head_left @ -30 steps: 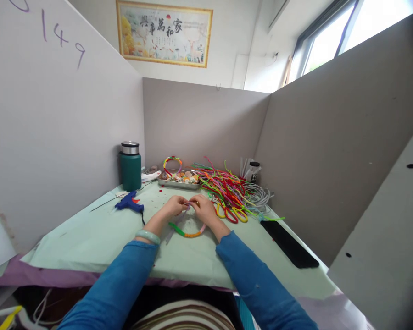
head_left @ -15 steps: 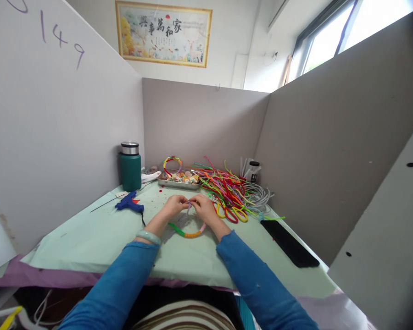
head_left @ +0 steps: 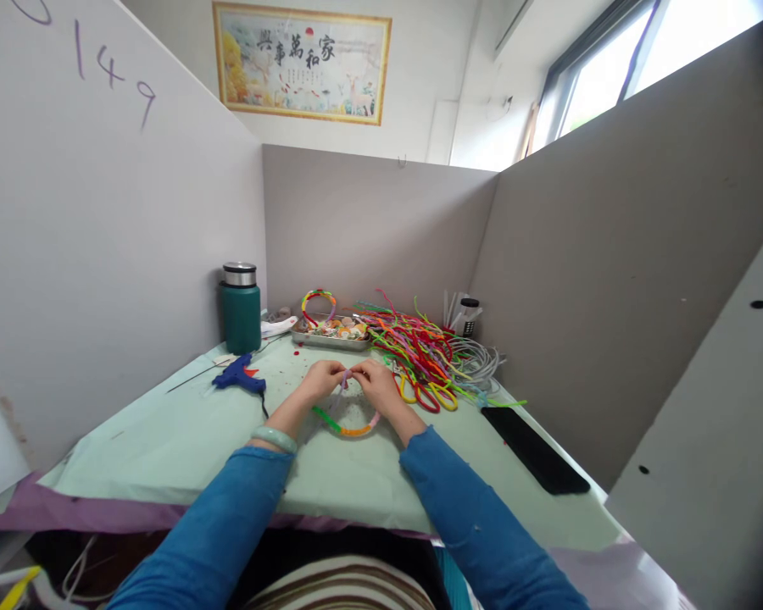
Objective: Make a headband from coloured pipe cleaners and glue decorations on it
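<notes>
My left hand (head_left: 324,380) and my right hand (head_left: 372,383) meet over the middle of the table, fingertips pinched close together. Between them is a purple pipe cleaner (head_left: 344,381), with a loose end hanging down. Below the hands curves a headband (head_left: 354,432) wrapped in green, orange and pink pipe cleaner; its upper part is hidden by my hands. Both hands appear closed on the purple strand, at the far side of the hoop. A finished-looking multicoloured hoop (head_left: 319,294) stands in the metal tray (head_left: 331,341) behind.
A blue glue gun (head_left: 239,374) lies to the left, near a green flask (head_left: 241,309). Behind my right hand is a pile of coloured pipe cleaners (head_left: 413,339), with scissors (head_left: 433,395) and grey hoops (head_left: 480,360). A black phone-like slab (head_left: 534,449) lies at right.
My fingers have shifted slightly around the purple pipe cleaner, and its hanging end has swung a little left. The headband below has barely moved.
</notes>
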Available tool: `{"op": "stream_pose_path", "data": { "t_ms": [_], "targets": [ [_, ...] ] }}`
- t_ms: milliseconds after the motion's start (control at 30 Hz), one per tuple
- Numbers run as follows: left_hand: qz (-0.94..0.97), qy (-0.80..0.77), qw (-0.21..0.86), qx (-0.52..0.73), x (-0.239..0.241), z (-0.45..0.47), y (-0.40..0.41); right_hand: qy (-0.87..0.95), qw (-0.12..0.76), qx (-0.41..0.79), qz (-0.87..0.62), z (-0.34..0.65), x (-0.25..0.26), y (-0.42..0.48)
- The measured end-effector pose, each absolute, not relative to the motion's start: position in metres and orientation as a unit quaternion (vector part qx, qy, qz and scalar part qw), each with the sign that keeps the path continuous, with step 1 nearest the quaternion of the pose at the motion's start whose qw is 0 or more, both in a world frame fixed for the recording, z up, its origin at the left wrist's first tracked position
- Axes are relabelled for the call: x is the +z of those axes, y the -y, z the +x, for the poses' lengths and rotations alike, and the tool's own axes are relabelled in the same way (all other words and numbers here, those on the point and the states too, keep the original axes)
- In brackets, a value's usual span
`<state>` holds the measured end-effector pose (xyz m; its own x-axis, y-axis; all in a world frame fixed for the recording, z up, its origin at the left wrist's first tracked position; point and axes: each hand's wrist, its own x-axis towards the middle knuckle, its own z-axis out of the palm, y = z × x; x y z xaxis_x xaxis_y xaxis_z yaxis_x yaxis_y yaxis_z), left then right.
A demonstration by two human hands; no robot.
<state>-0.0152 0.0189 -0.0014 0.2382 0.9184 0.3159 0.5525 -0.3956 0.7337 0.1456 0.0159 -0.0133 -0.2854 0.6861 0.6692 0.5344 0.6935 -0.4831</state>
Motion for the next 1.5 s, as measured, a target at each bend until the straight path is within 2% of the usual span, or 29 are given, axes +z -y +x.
{"op": "stream_pose_path", "data": {
  "t_ms": [333,967,1500],
  "targets": [
    [0.640,-0.526,0.404,0.388,0.006,-0.010,-0.009,0.801,0.451,0.080,-0.385,0.144,-0.017,-0.019],
    [0.585,-0.543,0.448,0.403,0.014,-0.007,-0.002,0.803,0.465,0.064,-0.367,0.142,-0.020,-0.021],
    [0.599,-0.555,0.426,0.389,0.010,-0.012,-0.002,0.811,0.440,0.055,-0.383,0.140,-0.021,-0.017]
  ]
}}
